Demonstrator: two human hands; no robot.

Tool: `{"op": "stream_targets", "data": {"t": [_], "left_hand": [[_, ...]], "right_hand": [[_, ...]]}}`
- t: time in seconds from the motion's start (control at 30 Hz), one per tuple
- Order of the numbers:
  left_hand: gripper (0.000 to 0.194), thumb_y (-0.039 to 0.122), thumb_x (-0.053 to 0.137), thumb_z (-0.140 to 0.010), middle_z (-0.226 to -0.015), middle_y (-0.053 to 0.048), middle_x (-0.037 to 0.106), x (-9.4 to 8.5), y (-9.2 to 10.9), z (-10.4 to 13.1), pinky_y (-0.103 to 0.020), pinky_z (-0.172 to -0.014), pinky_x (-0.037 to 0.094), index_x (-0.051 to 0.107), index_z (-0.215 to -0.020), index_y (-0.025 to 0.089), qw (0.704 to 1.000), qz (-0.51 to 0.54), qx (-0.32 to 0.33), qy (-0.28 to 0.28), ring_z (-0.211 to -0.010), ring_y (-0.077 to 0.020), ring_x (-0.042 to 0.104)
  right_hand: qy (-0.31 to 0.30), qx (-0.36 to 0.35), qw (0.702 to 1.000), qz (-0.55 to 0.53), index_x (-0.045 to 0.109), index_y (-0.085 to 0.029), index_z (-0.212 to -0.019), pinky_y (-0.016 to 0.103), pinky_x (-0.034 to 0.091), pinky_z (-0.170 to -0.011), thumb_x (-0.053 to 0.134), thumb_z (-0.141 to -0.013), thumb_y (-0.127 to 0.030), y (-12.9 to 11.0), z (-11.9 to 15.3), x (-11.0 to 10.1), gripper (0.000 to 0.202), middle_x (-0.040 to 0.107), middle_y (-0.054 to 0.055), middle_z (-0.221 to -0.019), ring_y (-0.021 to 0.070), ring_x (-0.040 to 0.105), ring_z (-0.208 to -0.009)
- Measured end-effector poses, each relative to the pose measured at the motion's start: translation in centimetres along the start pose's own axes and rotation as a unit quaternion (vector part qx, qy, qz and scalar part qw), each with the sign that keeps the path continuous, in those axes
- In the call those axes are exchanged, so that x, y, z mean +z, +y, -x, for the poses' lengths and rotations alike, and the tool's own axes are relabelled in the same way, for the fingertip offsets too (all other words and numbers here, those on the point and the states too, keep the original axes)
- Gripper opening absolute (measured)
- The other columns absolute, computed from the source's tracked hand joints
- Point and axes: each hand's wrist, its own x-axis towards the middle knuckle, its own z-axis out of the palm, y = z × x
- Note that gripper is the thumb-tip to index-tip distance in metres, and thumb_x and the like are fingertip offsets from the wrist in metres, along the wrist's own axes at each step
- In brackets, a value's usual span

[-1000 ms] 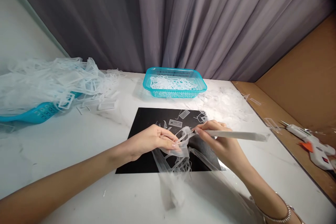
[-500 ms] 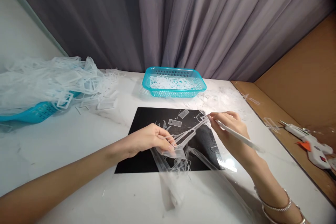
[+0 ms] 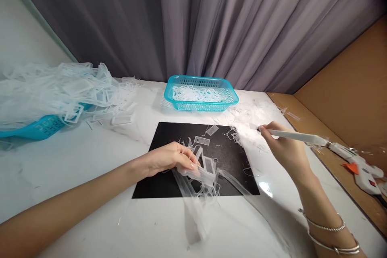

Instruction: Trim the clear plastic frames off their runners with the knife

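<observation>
My left hand (image 3: 177, 159) is closed on a translucent plastic piece (image 3: 203, 175) with thin frame-like strips, above the black mat (image 3: 229, 157). More clear film and curly strips hang below it, partly smeared. To the right of the mat, my right hand (image 3: 281, 145) grips a slim white pen-like tool (image 3: 298, 135); its small tip points left, and its exact kind is unclear. A faint clear scrap seems to be beside the tip. On the mat lie a small clear rectangular plate (image 3: 202, 140) and another clear rectangle (image 3: 212, 130), with thin offcuts around them.
A blue basket (image 3: 201, 107) holding white strips stands behind the mat. At left, a large heap of translucent frames (image 3: 60, 88) overflows another blue basket (image 3: 45, 127). A white glue gun (image 3: 361, 169) lies on the brown board at right. Loose scraps (image 3: 236, 135) lie near the mat's right edge.
My right hand has moved right with the white tool, away from the plastic in my left hand. The long strips stretched between the hands are no longer drawn out.
</observation>
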Motion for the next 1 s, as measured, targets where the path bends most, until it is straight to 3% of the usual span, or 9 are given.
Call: {"op": "stream_targets", "data": {"t": [0.13,0.23,0.3,0.4,0.5,0.63,0.73,0.83,1.0], "left_hand": [[0.012,0.022,0.068,-0.068,-0.079,-0.005,0.072,0.4,0.0,0.1,-0.022,-0.062,0.043,0.066,-0.078,0.016,1.0,0.015,0.017,-0.001,-0.066,-0.0111,0.06],[0.012,0.023,0.069,-0.069,-0.079,-0.005,0.073,1.1,0.1,0.5,-0.022,-0.065,0.044,0.062,-0.075,0.015,0.999,0.005,0.032,0.024,-0.067,-0.0114,0.061],[0.012,0.023,0.069,-0.069,-0.078,-0.005,0.073,1.5,0.3,0.7,-0.023,-0.066,0.045,0.061,-0.074,0.015,0.999,-0.01,0.035,0.04,-0.066,-0.0112,0.061],[0.015,0.025,0.07,-0.067,-0.074,-0.005,0.072,2.1,0.5,1.1,-0.023,-0.066,0.045,0.062,-0.072,0.014,0.997,-0.035,0.039,0.06,-0.063,-0.0105,0.059],[0.017,0.029,0.07,-0.068,-0.072,-0.004,0.07,2.4,0.8,1.3,-0.023,-0.066,0.045,0.064,-0.072,0.013,0.994,-0.061,0.051,0.07,-0.062,-0.0107,0.058],[0.018,0.032,0.068,-0.07,-0.071,-0.004,0.069,2.7,0.8,1.6,-0.025,-0.067,0.046,0.068,-0.074,0.014,0.993,-0.074,0.055,0.07,-0.065,-0.0123,0.059],[0.018,0.032,0.067,-0.071,-0.071,-0.003,0.069,2.8,0.8,1.7,-0.025,-0.067,0.046,0.069,-0.074,0.015,0.992,-0.091,0.06,0.066,-0.065,-0.0123,0.058],[0.018,0.032,0.066,-0.072,-0.072,-0.003,0.07,2.8,0.8,1.7,-0.024,-0.067,0.045,0.07,-0.072,0.015,0.991,-0.103,0.064,0.063,-0.064,-0.0117,0.057],[0.02,0.033,0.062,-0.075,-0.073,-0.003,0.069,2.8,0.7,1.7,-0.025,-0.069,0.045,0.072,-0.074,0.015,0.99,-0.11,0.073,0.058,-0.067,-0.013,0.058]], "right_hand": [[-0.013,-0.062,0.998,-0.014,0.057,-0.02,-0.067,0.036,0.042,-0.066,0.054,-0.083,-0.035,-0.8,0.6,0.3,0.022,0.065,0.009,-0.097,0.0258,0.057,-0.087],[-0.031,-0.092,0.994,-0.042,0.057,-0.021,-0.062,0.043,0.039,-0.079,0.055,-0.082,-0.035,-2.7,2.0,1.0,0.024,0.064,0.008,-0.101,0.0293,0.052,-0.102],[-0.11,-0.064,0.985,-0.114,0.059,-0.022,-0.064,0.041,0.041,-0.077,0.055,-0.082,-0.035,-4.1,3.0,1.3,0.023,0.063,0.007,-0.103,0.0273,0.054,-0.099],[-0.264,0.033,0.935,-0.233,0.058,-0.022,-0.066,0.035,0.043,-0.071,0.056,-0.082,-0.036,-5.6,4.2,1.8,0.022,0.066,0.004,-0.098,0.0218,0.059,-0.087],[-0.33,0.096,0.892,-0.293,0.057,-0.021,-0.067,0.032,0.042,-0.07,0.058,-0.082,-0.04,-6.4,4.9,2.2,0.024,0.068,0.003,-0.093,0.0197,0.059,-0.082],[-0.334,0.109,0.88,-0.319,0.055,-0.02,-0.064,0.029,0.037,-0.062,0.059,-0.08,-0.042,-6.5,5.2,2.7,0.028,0.065,0.001,-0.075,0.0157,0.054,-0.07],[-0.32,0.104,0.889,-0.31,0.051,-0.02,-0.06,0.026,0.03,-0.053,0.06,-0.08,-0.041,-6.4,5.3,3.0,0.03,0.051,-0.004,-0.057,0.0118,0.044,-0.057],[-0.313,0.101,0.892,-0.309,0.049,-0.019,-0.06,0.025,0.025,-0.05,0.06,-0.08,-0.041,-6.3,5.4,3.2,0.032,0.044,-0.005,-0.054,0.0104,0.037,-0.054],[-0.307,0.098,0.905,-0.278,0.048,-0.019,-0.06,0.025,0.025,-0.05,0.058,-0.082,-0.04,-6.6,5.4,3.1,0.032,0.045,-0.004,-0.056,0.0112,0.038,-0.056]]}}
